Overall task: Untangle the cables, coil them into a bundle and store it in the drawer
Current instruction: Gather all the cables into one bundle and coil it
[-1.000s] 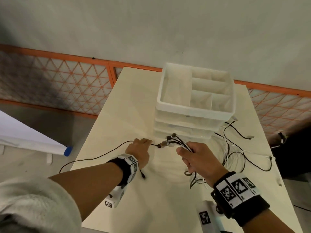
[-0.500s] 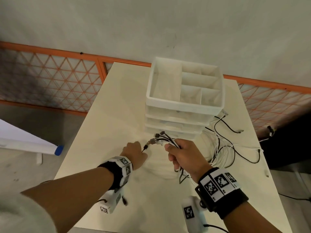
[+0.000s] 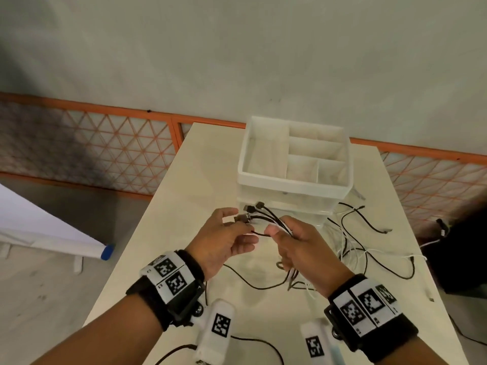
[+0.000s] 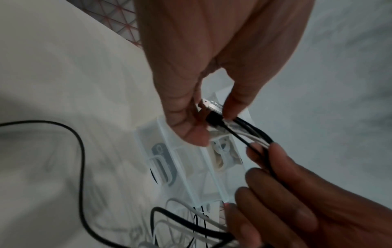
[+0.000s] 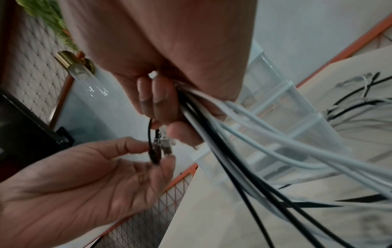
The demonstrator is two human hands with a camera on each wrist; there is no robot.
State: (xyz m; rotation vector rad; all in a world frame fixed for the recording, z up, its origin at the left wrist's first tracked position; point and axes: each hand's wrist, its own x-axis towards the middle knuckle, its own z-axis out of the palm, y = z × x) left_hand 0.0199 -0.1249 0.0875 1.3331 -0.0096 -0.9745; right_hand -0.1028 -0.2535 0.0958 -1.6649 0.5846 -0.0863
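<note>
Above the white table (image 3: 184, 206), my right hand (image 3: 279, 227) grips a bunch of black and white cables (image 5: 222, 134), and their plug ends (image 3: 253, 210) fan out to the left. My left hand (image 3: 245, 222) pinches a black USB plug (image 4: 214, 115) at the tip of that bunch between thumb and finger. The rest of the cables (image 3: 355, 248) trail loose and tangled over the table to the right. Just behind the hands stands the white drawer unit (image 3: 290, 180); its top tray is divided and holds nothing, and its drawers look closed.
One black cable (image 3: 253, 283) loops across the table under my hands. An orange lattice fence (image 3: 105, 148) runs behind the table. A white roll with a blue cap (image 3: 106, 252) lies on the floor at left. A dark object (image 3: 463, 248) sits past the table's right edge.
My left hand has lifted off the table and moved right to the plug ends. Both hands now hold the bunch up in front of the drawer unit.
</note>
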